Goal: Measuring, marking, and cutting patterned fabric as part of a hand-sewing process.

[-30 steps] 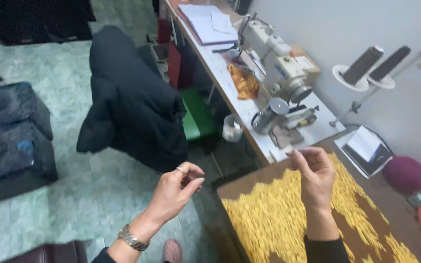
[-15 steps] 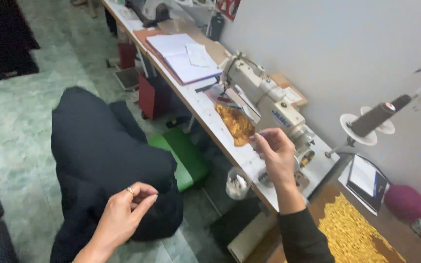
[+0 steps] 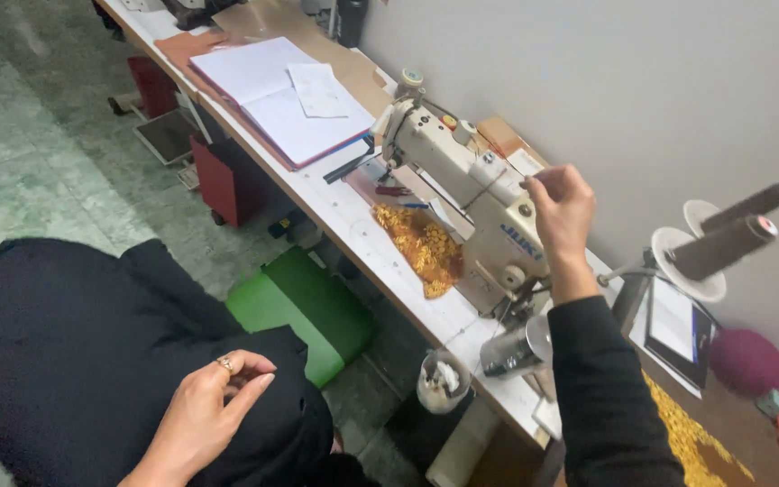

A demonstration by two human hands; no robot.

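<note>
Cream sewing machine (image 3: 471, 194) under pinching right hand (image 3: 559, 206) | left hand (image 3: 218, 397) loosely curled | gold trim (image 3: 421, 245) beside needle

A plain pale grey wall (image 3: 588, 81) runs along the far side of a long white work surface (image 3: 353, 225). The floor (image 3: 38, 153) is mottled green-grey tile. A green stool (image 3: 304, 302) stands beside the surface, dark red drawer units (image 3: 227, 176) beneath it. Light is soft and even.
</note>
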